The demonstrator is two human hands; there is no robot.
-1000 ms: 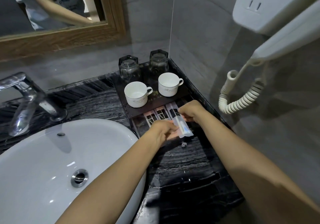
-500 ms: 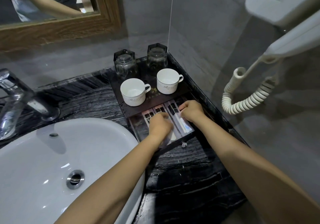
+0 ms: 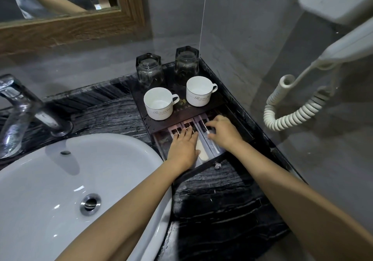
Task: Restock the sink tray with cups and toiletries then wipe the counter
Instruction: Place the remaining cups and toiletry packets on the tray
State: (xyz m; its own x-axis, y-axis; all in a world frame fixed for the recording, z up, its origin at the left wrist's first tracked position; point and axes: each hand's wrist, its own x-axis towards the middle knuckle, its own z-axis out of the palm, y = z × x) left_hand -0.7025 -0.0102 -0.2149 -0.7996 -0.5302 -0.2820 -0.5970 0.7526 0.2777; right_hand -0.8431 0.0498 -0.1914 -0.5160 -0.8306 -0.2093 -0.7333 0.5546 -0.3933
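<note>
A dark tray (image 3: 201, 111) stands in the counter's back right corner. Two white cups (image 3: 159, 103) (image 3: 198, 91) sit on it, with two upturned glass tumblers (image 3: 149, 70) (image 3: 186, 62) behind them. Its open front drawer (image 3: 220, 157) holds several clear toiletry packets (image 3: 201, 152) side by side. My left hand (image 3: 183, 147) lies flat on the middle packets, fingers spread. My right hand (image 3: 224, 133) rests on the rightmost packet, fingers pressing down. Neither hand lifts anything.
A white basin (image 3: 60, 190) fills the lower left, with a chrome tap (image 3: 24, 107) behind it. The black marble counter (image 3: 222, 210) runs toward me. A wall hairdryer (image 3: 339, 26) with a coiled cord (image 3: 296, 107) hangs at right. A wood-framed mirror (image 3: 70, 30) is above.
Both hands have moved forward into the drawer. The packet my right hand held up now lies flat among the others, and my left hand has spread flat over them.
</note>
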